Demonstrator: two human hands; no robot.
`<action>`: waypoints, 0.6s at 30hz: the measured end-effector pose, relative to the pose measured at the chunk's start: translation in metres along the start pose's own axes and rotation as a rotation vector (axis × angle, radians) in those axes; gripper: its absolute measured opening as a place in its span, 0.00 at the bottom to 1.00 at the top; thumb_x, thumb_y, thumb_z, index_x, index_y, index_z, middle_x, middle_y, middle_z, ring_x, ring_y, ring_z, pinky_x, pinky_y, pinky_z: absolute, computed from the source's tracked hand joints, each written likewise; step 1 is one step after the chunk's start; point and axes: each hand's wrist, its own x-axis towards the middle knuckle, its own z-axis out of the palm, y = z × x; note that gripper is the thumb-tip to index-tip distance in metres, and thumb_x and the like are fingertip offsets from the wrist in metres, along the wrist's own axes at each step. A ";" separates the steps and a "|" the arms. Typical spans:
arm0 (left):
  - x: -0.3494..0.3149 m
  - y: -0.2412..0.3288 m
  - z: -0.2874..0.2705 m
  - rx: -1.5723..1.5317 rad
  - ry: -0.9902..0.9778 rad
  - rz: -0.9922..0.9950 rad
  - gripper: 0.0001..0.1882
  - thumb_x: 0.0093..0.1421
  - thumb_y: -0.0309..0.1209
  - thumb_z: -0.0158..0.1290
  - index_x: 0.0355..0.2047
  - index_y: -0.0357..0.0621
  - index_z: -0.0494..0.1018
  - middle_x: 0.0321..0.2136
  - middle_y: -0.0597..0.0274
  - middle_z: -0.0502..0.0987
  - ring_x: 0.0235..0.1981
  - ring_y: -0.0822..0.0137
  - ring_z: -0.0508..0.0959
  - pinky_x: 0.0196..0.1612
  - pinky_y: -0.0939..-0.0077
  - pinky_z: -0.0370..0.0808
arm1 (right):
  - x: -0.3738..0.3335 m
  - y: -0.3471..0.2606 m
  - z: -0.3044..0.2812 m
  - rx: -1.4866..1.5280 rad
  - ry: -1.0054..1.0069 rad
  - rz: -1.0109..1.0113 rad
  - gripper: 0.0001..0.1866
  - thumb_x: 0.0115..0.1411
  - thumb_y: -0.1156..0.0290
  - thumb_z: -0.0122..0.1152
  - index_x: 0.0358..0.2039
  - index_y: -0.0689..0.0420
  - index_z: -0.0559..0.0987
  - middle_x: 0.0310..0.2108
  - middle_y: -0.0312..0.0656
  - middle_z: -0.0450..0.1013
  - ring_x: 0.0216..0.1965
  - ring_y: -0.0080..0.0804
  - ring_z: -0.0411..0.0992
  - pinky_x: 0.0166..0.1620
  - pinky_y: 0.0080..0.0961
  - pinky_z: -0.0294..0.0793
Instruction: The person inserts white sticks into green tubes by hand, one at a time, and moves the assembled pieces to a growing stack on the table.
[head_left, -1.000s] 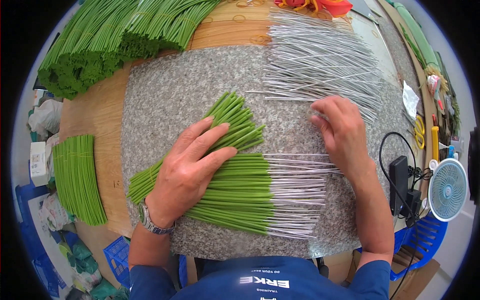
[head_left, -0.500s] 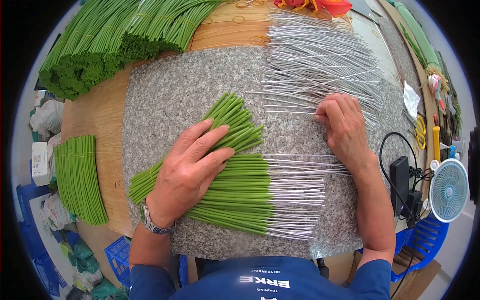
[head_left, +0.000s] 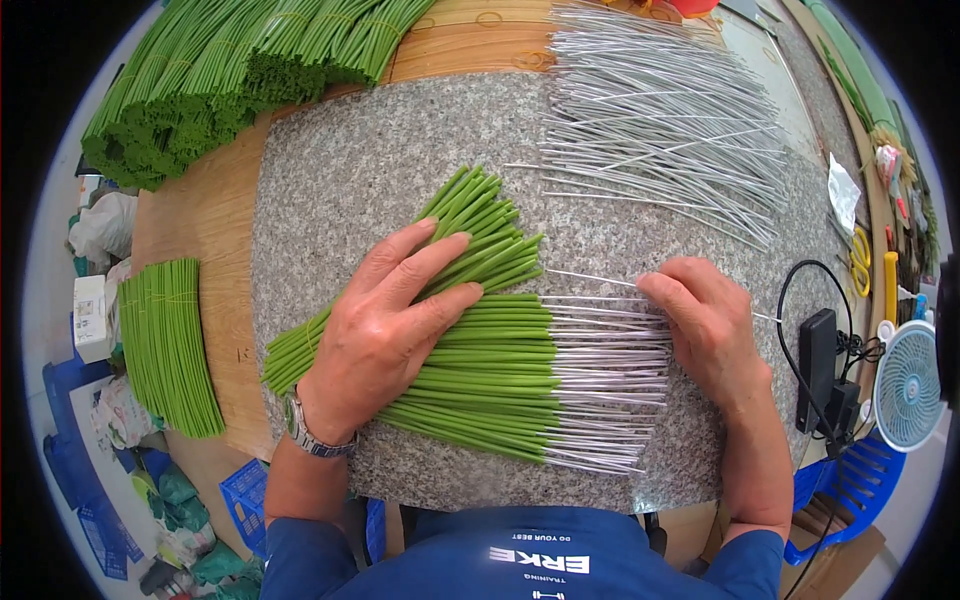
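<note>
My right hand (head_left: 706,328) pinches a thin silvery wire (head_left: 592,277) between thumb and fingers. The wire's left end comes close to the cut ends of a bundle of green tubular stems (head_left: 478,222), and its other end sticks out past my hand. Fingers spread, my left hand (head_left: 372,325) lies over that bundle. Just nearer to me is a row of green stems (head_left: 475,375) with pale wires (head_left: 610,385) projecting from their right ends. Beyond my right hand a large heap of loose wires (head_left: 660,120) covers the far right of the granite slab (head_left: 400,130).
Thick bundles of green stems (head_left: 230,80) stand at the far left; a smaller banded bundle (head_left: 172,345) lies on the wooden tabletop (head_left: 225,210). To the right are a black adapter with cable (head_left: 816,355), yellow-handled scissors (head_left: 860,262) and a small fan (head_left: 908,385).
My right hand has come from the edge of the wire heap toward me, bringing one wire to the stem ends. My left hand stays on the stems. The whole view has shifted slightly.
</note>
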 end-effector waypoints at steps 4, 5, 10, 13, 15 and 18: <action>0.000 0.001 -0.001 0.005 -0.002 -0.015 0.15 0.59 0.23 0.68 0.47 0.46 0.87 0.63 0.53 0.81 0.67 0.42 0.76 0.66 0.51 0.78 | 0.000 0.000 0.002 0.021 0.015 0.021 0.18 0.51 0.83 0.64 0.44 0.57 0.84 0.36 0.41 0.78 0.36 0.41 0.80 0.36 0.36 0.81; 0.000 0.001 -0.001 0.003 -0.003 -0.016 0.15 0.59 0.23 0.68 0.47 0.46 0.87 0.63 0.53 0.81 0.67 0.42 0.76 0.66 0.51 0.78 | 0.000 0.000 0.002 0.022 0.016 0.022 0.18 0.51 0.83 0.64 0.44 0.57 0.84 0.36 0.41 0.78 0.36 0.41 0.80 0.36 0.36 0.81; 0.000 0.002 -0.001 0.005 -0.007 -0.020 0.15 0.59 0.23 0.68 0.47 0.46 0.87 0.62 0.53 0.81 0.67 0.42 0.76 0.66 0.51 0.78 | 0.002 -0.002 0.003 0.012 -0.001 0.004 0.17 0.52 0.82 0.64 0.44 0.57 0.84 0.36 0.40 0.77 0.36 0.40 0.79 0.35 0.35 0.80; 0.001 0.002 -0.002 0.004 -0.011 -0.018 0.15 0.59 0.23 0.68 0.47 0.46 0.87 0.62 0.53 0.81 0.67 0.42 0.76 0.66 0.51 0.78 | 0.001 0.000 0.005 0.018 0.014 -0.023 0.16 0.52 0.81 0.64 0.43 0.57 0.83 0.36 0.40 0.77 0.36 0.39 0.79 0.35 0.35 0.79; 0.001 0.002 -0.003 0.005 -0.013 -0.018 0.15 0.59 0.23 0.68 0.47 0.46 0.87 0.63 0.53 0.81 0.68 0.42 0.76 0.66 0.51 0.78 | 0.004 0.002 0.004 0.023 0.016 -0.033 0.15 0.52 0.82 0.64 0.42 0.57 0.83 0.36 0.40 0.78 0.36 0.40 0.79 0.37 0.36 0.79; 0.000 0.001 -0.002 0.007 -0.010 -0.015 0.16 0.58 0.22 0.68 0.48 0.45 0.87 0.63 0.53 0.81 0.68 0.42 0.76 0.67 0.51 0.77 | 0.010 0.006 0.004 0.052 0.013 -0.055 0.13 0.52 0.82 0.64 0.40 0.57 0.83 0.36 0.40 0.77 0.37 0.40 0.79 0.40 0.36 0.79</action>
